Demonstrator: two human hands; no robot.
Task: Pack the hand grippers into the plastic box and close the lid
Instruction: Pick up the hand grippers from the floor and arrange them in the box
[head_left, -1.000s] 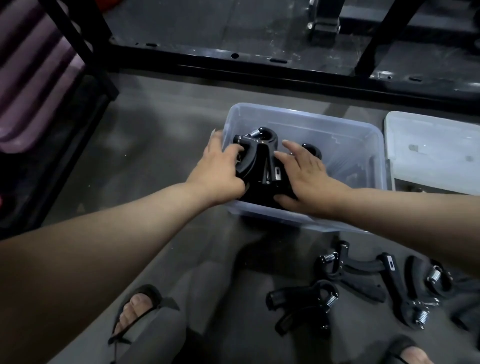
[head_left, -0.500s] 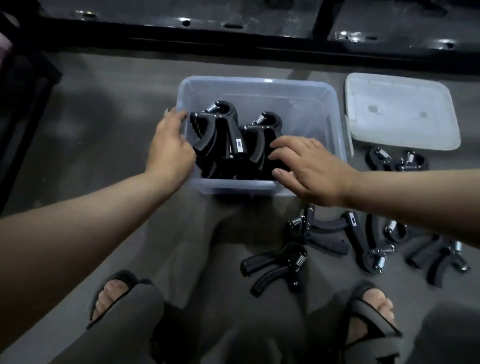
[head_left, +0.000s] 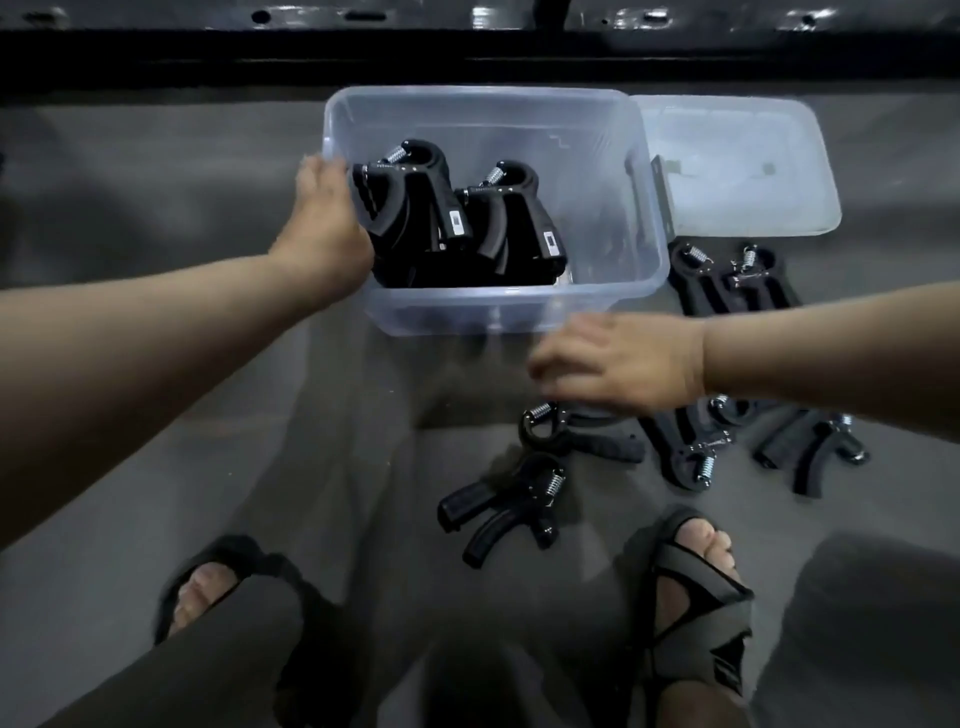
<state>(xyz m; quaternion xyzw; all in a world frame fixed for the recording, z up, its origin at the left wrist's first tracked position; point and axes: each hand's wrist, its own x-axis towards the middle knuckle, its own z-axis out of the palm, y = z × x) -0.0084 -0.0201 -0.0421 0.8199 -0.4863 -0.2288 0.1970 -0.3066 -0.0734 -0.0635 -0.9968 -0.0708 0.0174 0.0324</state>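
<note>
A clear plastic box (head_left: 602, 156) stands on the grey floor, with black hand grippers (head_left: 452, 223) standing upright in its left half. My left hand (head_left: 324, 228) rests on the box's left wall beside those grippers. Blurred by motion, my right hand (head_left: 618, 364) hovers empty in front of the box, fingers spread, just above a loose hand gripper (head_left: 571, 436). Another loose gripper (head_left: 504, 504) lies nearer my feet. Several more (head_left: 727, 280) lie to the right of the box. The translucent lid (head_left: 737, 166) lies flat right of the box.
My feet in dark sandals (head_left: 691, 587) are planted at the bottom, close to the loose grippers. A black metal frame rail (head_left: 467, 52) crosses the floor behind the box.
My right hand has drawn back out of the box and down toward the loose grippers on the floor. My left hand stays at the box's left wall. The camera has tilted further down.
</note>
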